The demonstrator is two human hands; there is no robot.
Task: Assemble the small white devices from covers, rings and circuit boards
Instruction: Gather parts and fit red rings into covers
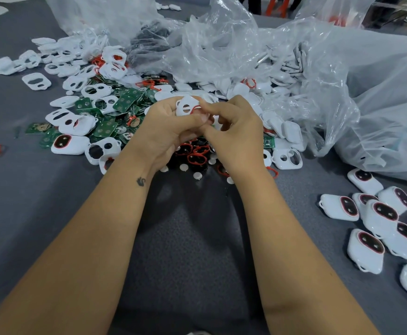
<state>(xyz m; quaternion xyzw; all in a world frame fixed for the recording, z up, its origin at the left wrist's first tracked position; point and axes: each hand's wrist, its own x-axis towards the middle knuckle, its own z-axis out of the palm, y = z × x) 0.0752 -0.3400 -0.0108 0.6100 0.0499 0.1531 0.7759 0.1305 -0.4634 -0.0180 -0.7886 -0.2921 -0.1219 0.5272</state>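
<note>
Your left hand (166, 131) grips a white cover (185, 106) by its edge, with the thumb across the front. Your right hand (229, 131) pinches a red ring (196, 108) against the opening of that cover. Both hands are above the middle of the table (28, 201), just in front of the parts pile.

The cover looks like thin moulded plastic: light, quite stiff, and probably smooth enough to slip. I think it is better to hold it by the outer rim, so the two openings stay free. The ring seems thin and flexible, so it can twist or jump out; press it in bit by bit along the opening, not all at one time.

The green circuit boards (105, 128) lie at the left of your hands. They are stiff but delicate, so take them by the edges.

Finished devices (369, 250) lie near you at the right, well apart from the pile.

Your fingers hide most of the ring, so I cannot tell how much of it is already seated. The plastic bags (342, 81) at the far right cover more white parts, and their kind is hard to see. The dark parts under your wrists are also unclear.
</note>
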